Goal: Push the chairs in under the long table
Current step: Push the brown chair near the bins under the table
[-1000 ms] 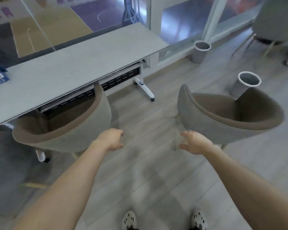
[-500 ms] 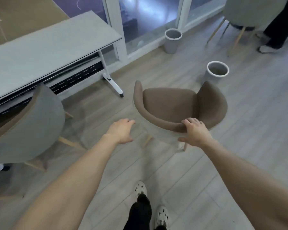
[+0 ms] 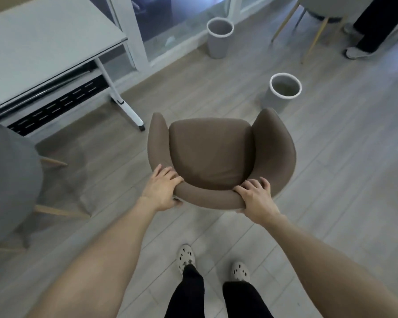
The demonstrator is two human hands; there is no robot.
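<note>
Both hands now grip the brown chair (image 3: 210, 152) by its backrest rim — left hand (image 3: 162, 190) and right hand (image 3: 255, 199), fingers curled over the top; half a second ago only the right touched it. It stands right of the desk (image 3: 44, 42), not under. Judged: push can begin. Two waste bins (image 3: 220, 37) (image 3: 283, 91) — contents cannot be told.
</note>
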